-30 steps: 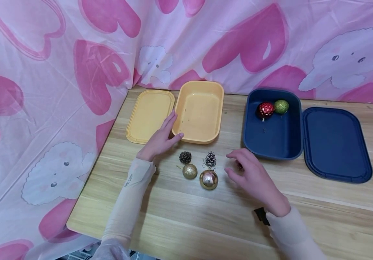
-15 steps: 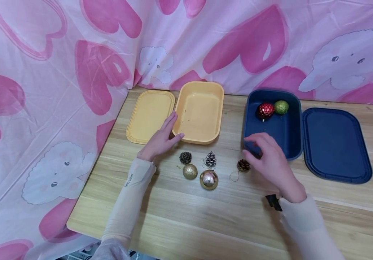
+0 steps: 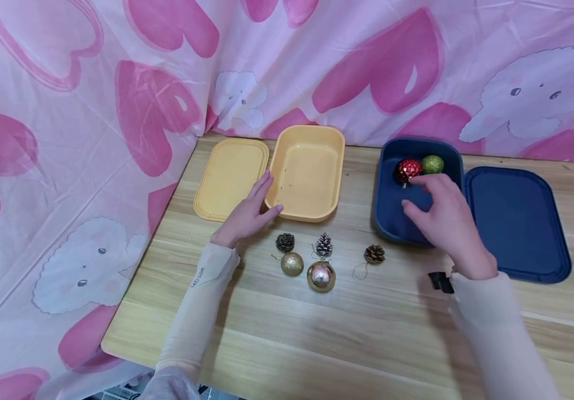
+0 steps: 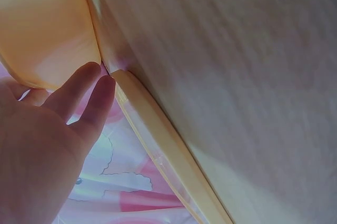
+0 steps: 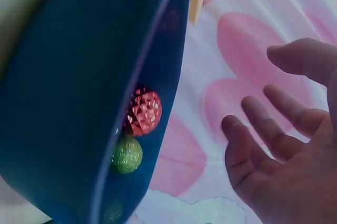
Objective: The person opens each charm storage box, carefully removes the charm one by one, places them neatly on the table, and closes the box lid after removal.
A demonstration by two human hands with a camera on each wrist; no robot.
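Observation:
My left hand [image 3: 248, 218] rests against the near left side of the yellow box [image 3: 312, 214], fingers straight. Above the dark blue box [image 3: 389, 222] hovers my right hand [image 3: 444, 216], its fingers loosely bent and nothing between them. Inside that box lie a red faceted bauble [image 3: 409, 168] and a green glitter bauble [image 3: 433, 164]; the right wrist view shows both below the hand's level. On the table between the hands are a dark pine cone [image 3: 285, 242], a frosted pine cone [image 3: 324, 244], a brown pine cone [image 3: 374, 254], a gold glitter bauble [image 3: 292, 264] and a shiny gold bauble [image 3: 321, 276].
A yellow lid [image 3: 231, 178] lies left of the yellow box. The dark blue lid [image 3: 522, 222] is right of the blue box, partly behind my right hand. A pink heart-patterned cloth [image 3: 377, 66] hangs behind and to the left of the wooden table [image 3: 287, 344].
My right hand has moved right and away from me, from over the brown pine cone to above the blue box, uncovering the cone. My left hand has stayed put.

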